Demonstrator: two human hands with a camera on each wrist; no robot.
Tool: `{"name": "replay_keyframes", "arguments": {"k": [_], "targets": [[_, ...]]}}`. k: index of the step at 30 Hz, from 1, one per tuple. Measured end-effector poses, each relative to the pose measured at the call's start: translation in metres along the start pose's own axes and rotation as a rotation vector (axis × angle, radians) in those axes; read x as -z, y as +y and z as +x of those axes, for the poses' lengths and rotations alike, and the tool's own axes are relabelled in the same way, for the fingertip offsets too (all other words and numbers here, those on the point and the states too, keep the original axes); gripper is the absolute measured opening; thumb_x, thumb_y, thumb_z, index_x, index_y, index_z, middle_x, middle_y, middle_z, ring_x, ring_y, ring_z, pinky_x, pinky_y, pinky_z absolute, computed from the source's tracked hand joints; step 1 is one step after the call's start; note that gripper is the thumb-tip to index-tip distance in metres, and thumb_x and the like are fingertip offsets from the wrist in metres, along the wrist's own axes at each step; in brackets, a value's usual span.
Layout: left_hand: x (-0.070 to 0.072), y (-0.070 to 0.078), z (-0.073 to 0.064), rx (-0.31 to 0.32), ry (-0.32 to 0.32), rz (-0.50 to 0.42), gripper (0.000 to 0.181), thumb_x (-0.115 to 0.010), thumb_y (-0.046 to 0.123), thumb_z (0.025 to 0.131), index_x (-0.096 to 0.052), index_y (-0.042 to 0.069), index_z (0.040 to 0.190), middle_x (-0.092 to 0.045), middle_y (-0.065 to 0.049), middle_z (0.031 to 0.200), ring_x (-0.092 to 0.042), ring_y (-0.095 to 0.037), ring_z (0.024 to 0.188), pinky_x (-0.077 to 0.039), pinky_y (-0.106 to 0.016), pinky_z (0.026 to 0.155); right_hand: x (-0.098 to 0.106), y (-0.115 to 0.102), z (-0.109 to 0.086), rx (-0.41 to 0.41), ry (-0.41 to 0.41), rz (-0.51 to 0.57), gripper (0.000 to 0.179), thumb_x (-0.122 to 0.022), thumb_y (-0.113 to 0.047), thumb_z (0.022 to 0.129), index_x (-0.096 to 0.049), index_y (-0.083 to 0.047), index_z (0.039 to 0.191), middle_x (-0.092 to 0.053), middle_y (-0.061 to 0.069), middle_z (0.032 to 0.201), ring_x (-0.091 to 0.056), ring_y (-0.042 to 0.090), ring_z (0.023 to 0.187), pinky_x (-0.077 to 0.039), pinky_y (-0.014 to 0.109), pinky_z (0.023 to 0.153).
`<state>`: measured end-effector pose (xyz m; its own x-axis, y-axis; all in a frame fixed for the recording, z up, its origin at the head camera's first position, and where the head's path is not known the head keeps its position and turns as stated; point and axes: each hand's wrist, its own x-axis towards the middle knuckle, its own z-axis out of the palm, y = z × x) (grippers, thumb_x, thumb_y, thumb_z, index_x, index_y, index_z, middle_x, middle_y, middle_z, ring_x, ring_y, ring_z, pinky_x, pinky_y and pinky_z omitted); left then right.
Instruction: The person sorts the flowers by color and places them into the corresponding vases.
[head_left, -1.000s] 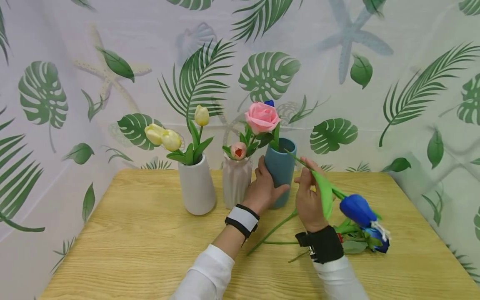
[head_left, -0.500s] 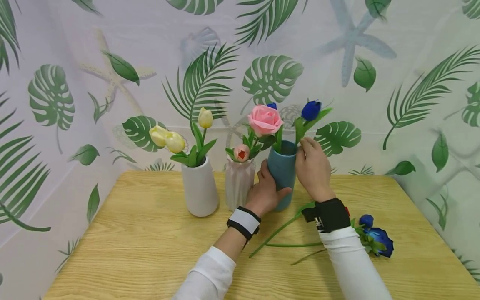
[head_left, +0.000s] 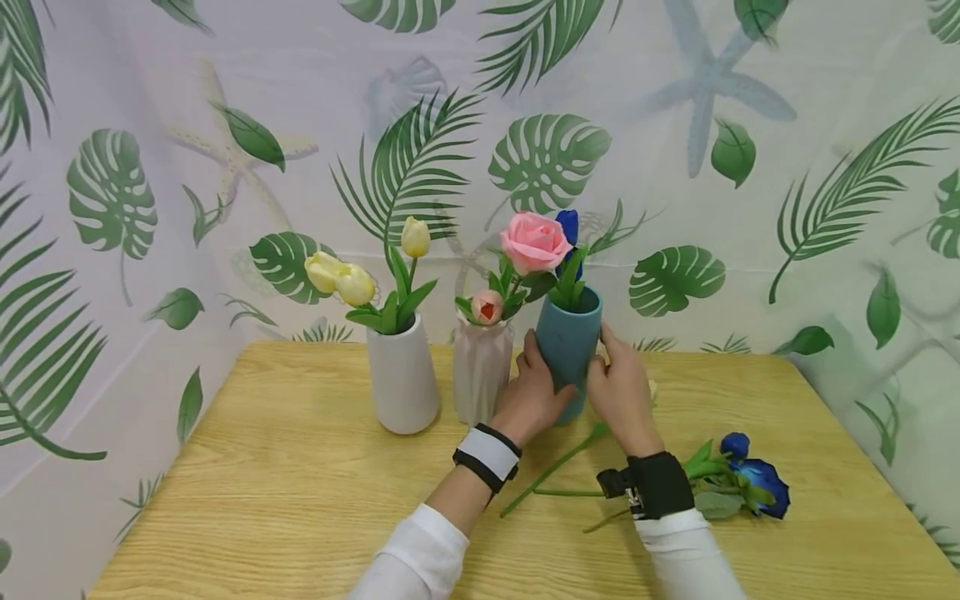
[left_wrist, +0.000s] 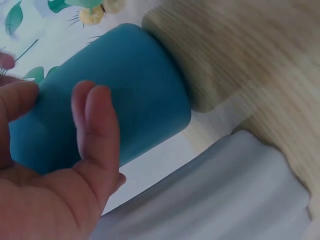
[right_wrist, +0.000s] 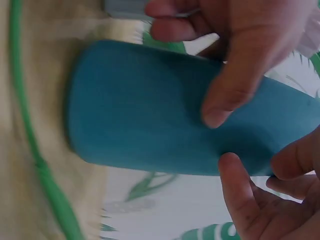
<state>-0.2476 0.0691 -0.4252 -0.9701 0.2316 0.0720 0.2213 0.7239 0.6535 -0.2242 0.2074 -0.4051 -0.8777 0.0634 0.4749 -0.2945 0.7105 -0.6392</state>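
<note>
Wooden table (head_left: 262, 500), blue vase (head_left: 567, 342) held from both sides.
The vase sits far, right of centre, just beside a pleated pale vase (head_left: 478, 367); the left hand (head_left: 531, 393) curls round its left side; the right hand (head_left: 621, 387), partly bent, grips its right; blue flowers (head_left: 568, 223) rise from its mouth.

Blue tulip (head_left: 567, 227) — in vase (head_left: 564, 343), right grip (head_left: 622, 393) lower
</note>
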Motion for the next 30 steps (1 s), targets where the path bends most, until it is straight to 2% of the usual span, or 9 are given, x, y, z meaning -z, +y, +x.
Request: {"name": "replay_keyframes", "arguments": {"k": [5, 9, 13, 16, 19, 21, 24, 26, 30], "targets": [[-0.004, -0.004, -0.015, -0.029, -0.053, -0.072, 0.092, -0.059, 0.030, 0.099, 0.005, -0.001, 0.156, -0.026, -0.030, 0.155, -0.066, -0.039, 0.102, -0.054, -0.046, 0.082, -0.009, 0.014, -0.020, -0.099, -0.062, 0.023, 0.051, -0.039, -0.004, 0.101, -0.034, 0.004, 0.151, -0.049, 0.029, 0.141, -0.045, 0.020, 0.053, -0.035, 0.037, 0.054], [-0.007, -0.007, -0.027, -0.037, -0.095, -0.119, 0.092, -0.060, 0.027, 0.099, 0.007, 0.000, 0.156, -0.022, -0.032, 0.156, -0.067, -0.038, 0.090, -0.052, -0.038, 0.064, -0.016, 0.023, -0.035, -0.167, -0.109, -0.003, 0.051, -0.041, -0.008, 0.101, -0.034, 0.004, 0.150, -0.047, 0.029, 0.140, -0.054, 0.032, 0.065, -0.039, 0.040, 0.059], [-0.008, -0.007, -0.037, -0.050, -0.119, -0.137, 0.091, -0.059, 0.025, 0.098, 0.006, 0.002, 0.157, -0.019, -0.031, 0.157, -0.066, -0.032, 0.074, -0.047, -0.033, 0.054, -0.021, 0.028, -0.046, -0.210, -0.203, -0.024, 0.057, -0.044, -0.010, 0.102, -0.024, 0.005, 0.153, -0.039, 0.032, 0.145, -0.058, 0.046, 0.096, -0.045, 0.048, 0.072], [-0.007, -0.006, -0.044, -0.086, -0.125, -0.118, 0.088, -0.057, 0.025, 0.097, 0.002, 0.000, 0.157, -0.021, -0.032, 0.156, -0.068, -0.034, 0.089, -0.052, -0.033, 0.063, -0.019, 0.026, -0.050, -0.212, -0.262, -0.068, 0.060, -0.047, -0.012, 0.102, -0.020, 0.007, 0.153, -0.036, 0.036, 0.143, -0.051, 0.049, 0.118, -0.047, 0.053, 0.085], [-0.005, -0.005, -0.050, -0.124, -0.136, -0.086, 0.085, -0.057, 0.026, 0.098, -0.003, -0.001, 0.157, -0.025, -0.033, 0.154, -0.065, -0.036, 0.103, -0.054, -0.035, 0.071, -0.014, 0.022, -0.052, -0.209, -0.351, -0.142, 0.058, -0.049, -0.012, 0.102, -0.025, 0.009, 0.151, -0.050, 0.033, 0.126, -0.059, 0.043, 0.100, -0.048, 0.050, 0.076], [-0.004, -0.005, -0.054, -0.135, -0.147, -0.074, 0.083, -0.057, 0.026, 0.098, -0.004, 0.000, 0.157, -0.027, -0.032, 0.153, -0.065, -0.035, 0.103, -0.053, -0.033, 0.070, -0.010, 0.019, -0.053, -0.206, -0.465, -0.192, 0.052, -0.053, -0.012, 0.101, -0.036, 0.009, 0.146, -0.060, 0.025, 0.106, -0.062, 0.034, 0.083, -0.047, 0.044, 0.068], [-0.003, -0.004, -0.059, -0.130, -0.171, -0.084, 0.081, -0.057, 0.026, 0.099, -0.006, 0.004, 0.158, -0.028, -0.030, 0.153, -0.066, -0.030, 0.083, -0.049, -0.031, 0.058, -0.006, 0.017, -0.055, -0.090, -0.686, -0.213, 0.029, -0.059, -0.010, 0.098, -0.059, 0.004, 0.124, -0.062, 0.007, 0.082, -0.057, 0.019, 0.069, -0.043, 0.035, 0.062], [-0.002, -0.003, -0.062, -0.126, -0.178, -0.086, 0.079, -0.056, 0.027, 0.100, -0.006, 0.007, 0.158, -0.028, -0.029, 0.153, -0.063, -0.026, 0.071, -0.045, -0.030, 0.053, -0.005, 0.017, -0.057, 0.025, -0.783, -0.184, 0.016, -0.062, -0.010, 0.096, -0.065, -0.003, 0.111, -0.061, 0.001, 0.081, -0.058, 0.016, 0.070, -0.043, 0.031, 0.063], [0.001, 0.004, -0.065, -0.124, -0.189, -0.088, 0.076, -0.055, 0.026, 0.100, -0.009, 0.009, 0.158, -0.029, -0.028, 0.153, -0.059, -0.024, 0.065, -0.043, -0.031, 0.052, -0.004, 0.021, -0.060, 0.178, -0.790, -0.182, 0.014, -0.063, -0.001, 0.092, -0.067, -0.009, 0.103, -0.065, 0.003, 0.089, -0.063, 0.020, 0.078, -0.045, 0.029, 0.065]]}}
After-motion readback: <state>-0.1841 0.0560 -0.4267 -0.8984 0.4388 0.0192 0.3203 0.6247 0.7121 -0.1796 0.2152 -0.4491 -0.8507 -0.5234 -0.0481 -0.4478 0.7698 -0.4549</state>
